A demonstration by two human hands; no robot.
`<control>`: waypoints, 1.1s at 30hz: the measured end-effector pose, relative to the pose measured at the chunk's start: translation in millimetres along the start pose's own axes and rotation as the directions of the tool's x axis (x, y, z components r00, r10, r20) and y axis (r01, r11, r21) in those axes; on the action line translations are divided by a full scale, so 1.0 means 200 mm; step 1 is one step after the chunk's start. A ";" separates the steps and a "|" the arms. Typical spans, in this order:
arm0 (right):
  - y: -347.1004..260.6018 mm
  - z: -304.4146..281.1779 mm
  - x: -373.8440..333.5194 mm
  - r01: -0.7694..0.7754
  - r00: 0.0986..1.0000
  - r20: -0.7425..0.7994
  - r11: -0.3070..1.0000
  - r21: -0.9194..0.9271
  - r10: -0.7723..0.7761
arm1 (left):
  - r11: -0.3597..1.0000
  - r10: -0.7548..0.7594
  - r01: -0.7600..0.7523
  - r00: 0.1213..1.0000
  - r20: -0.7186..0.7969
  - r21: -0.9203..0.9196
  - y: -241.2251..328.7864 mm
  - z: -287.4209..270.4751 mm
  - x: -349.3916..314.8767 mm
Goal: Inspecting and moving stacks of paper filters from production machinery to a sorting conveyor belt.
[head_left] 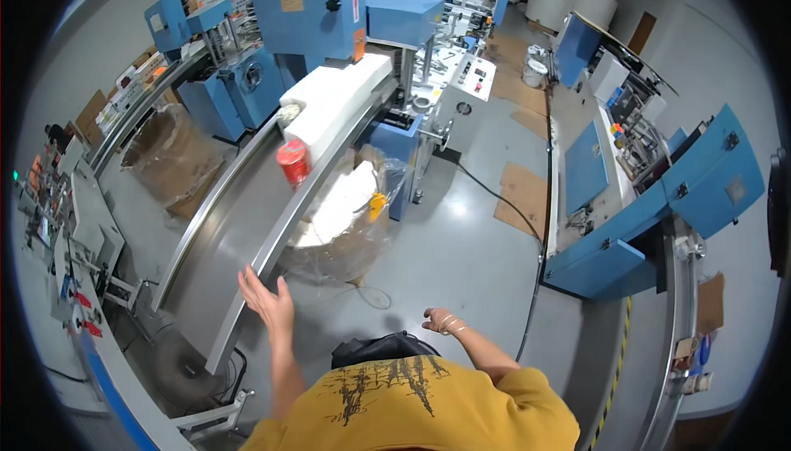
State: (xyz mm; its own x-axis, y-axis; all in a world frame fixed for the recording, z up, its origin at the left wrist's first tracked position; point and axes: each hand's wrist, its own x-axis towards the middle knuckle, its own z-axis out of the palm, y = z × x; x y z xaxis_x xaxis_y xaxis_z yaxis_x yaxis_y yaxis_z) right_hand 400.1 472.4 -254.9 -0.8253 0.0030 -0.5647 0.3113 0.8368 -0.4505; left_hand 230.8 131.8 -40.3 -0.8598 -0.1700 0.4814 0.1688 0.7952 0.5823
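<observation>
My left hand (pixel 270 303) is open, fingers spread, at the side rail (pixel 247 303) of a long sloping metal trough (pixel 227 249). Its fingertips are against or very close to the rail; I cannot tell which. Further up the trough lies a long white block (pixel 342 97), soft-looking like stacked tissue, its far end by a blue machine (pixel 301 10). A red can (pixel 292 161) stands in the trough at the block's near end, with a small pale round thing (pixel 288 113) beside it. My right hand (pixel 445 321) hangs over the floor, empty, its fingers loosely bent and apart.
Under the trough stands a clear plastic bag (pixel 342 257) with white scrap inside. Another lined bin (pixel 173 163) is at the left. A dark cable (pixel 494 191) crosses the grey floor (pixel 457 241) near cardboard sheets (pixel 521 196). Blue cabinets with opened doors (pixel 717 167) line the right.
</observation>
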 end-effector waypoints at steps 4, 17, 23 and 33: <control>0.21 -0.13 0.02 -0.133 0.980 -0.105 0.949 0.286 0.169 | 0.999 0.004 -0.007 0.996 0.092 0.032 0.12 0.25 0.19; 0.27 -0.45 0.38 -0.134 0.946 -0.213 0.891 0.434 0.246 | 0.979 -0.081 0.078 0.997 0.009 0.190 -0.20 0.70 0.66; -0.13 -1.05 0.70 0.138 0.818 -0.549 0.867 0.478 0.172 | 0.959 0.150 -0.121 0.984 -0.096 0.255 -0.26 0.68 0.61; -1.43 -1.68 0.94 0.745 0.233 -0.707 0.590 -0.313 -0.668 | 0.983 -0.016 0.026 0.998 -0.057 0.183 -0.07 0.65 0.65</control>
State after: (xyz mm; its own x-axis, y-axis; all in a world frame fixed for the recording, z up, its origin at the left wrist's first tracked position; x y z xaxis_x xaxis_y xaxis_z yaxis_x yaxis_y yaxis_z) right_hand -1.9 416.9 -0.2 -0.7329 -0.1716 0.6584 -0.5783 0.6669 -0.4699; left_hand 54.3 173.6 -70.4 -0.8335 -0.2153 0.5089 0.0558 0.8835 0.4650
